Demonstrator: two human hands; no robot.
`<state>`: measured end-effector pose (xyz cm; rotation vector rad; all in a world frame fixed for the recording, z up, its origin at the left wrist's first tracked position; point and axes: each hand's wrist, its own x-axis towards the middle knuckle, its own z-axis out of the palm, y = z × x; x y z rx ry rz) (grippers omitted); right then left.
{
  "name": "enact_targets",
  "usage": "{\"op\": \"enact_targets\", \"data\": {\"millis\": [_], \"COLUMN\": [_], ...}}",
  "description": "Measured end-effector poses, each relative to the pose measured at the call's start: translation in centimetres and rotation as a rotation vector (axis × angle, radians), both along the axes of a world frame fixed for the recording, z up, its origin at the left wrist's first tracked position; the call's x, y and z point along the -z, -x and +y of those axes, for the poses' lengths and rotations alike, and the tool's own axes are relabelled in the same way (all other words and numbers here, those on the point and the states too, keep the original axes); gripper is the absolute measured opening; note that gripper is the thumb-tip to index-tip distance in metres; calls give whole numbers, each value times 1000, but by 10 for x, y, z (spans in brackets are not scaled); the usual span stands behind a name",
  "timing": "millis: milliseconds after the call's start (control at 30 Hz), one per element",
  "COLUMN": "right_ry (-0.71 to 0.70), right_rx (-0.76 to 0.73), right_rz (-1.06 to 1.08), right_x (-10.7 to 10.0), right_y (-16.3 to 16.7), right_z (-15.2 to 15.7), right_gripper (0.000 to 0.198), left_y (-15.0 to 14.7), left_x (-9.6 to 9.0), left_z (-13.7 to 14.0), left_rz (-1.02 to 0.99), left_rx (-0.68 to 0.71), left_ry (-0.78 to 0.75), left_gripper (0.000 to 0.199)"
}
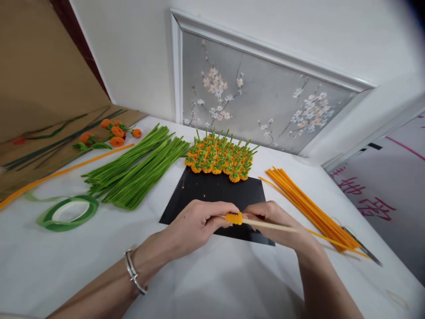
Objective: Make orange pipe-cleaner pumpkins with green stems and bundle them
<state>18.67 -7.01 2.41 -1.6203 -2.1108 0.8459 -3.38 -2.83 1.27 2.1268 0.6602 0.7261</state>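
A short coil of orange pipe cleaner is wound around a thin wooden stick above a black mat. My left hand is closed, thumb and forefinger pinching the stick at the coil's left end. My right hand is closed just right of the coil, its fingertips partly hidden behind the stick. An orange strand emerges behind my right wrist towards the right, seemingly from this hand. Beyond my hands, on the mat's far part, stand several small orange pipe-cleaner pumpkins with green stems.
Green pipe cleaners lie at left, beside a roll of green tape. Orange pipe cleaners and dark tweezers-like tool lie right. Orange flowers rest back left. The black mat lies on the white table before a wall.
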Motion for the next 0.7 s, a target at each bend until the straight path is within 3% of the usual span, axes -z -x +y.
{"op": "enact_targets", "data": {"millis": [167,300,467,700], "right_ry": [-104,-144,-270,-422], "right_rx": [-45,-120,-67,-10], "right_rz": [-173,-248,-283,-163], "right_x": [-5,-15,-23,-27], "right_y": [14,23,22,10], "right_z": [-15,-28,-32,-27], "right_gripper": [28,24,25,22], "left_y": [2,4,4,4], "left_x": [4,6,4,5], "left_z": [5,9,10,10], "left_rz": [-25,4,22,52], "left_rx": [-124,-125,-121,-53], "left_ry": [-124,-221,-179,-149], "left_gripper": [38,37,35,33]}}
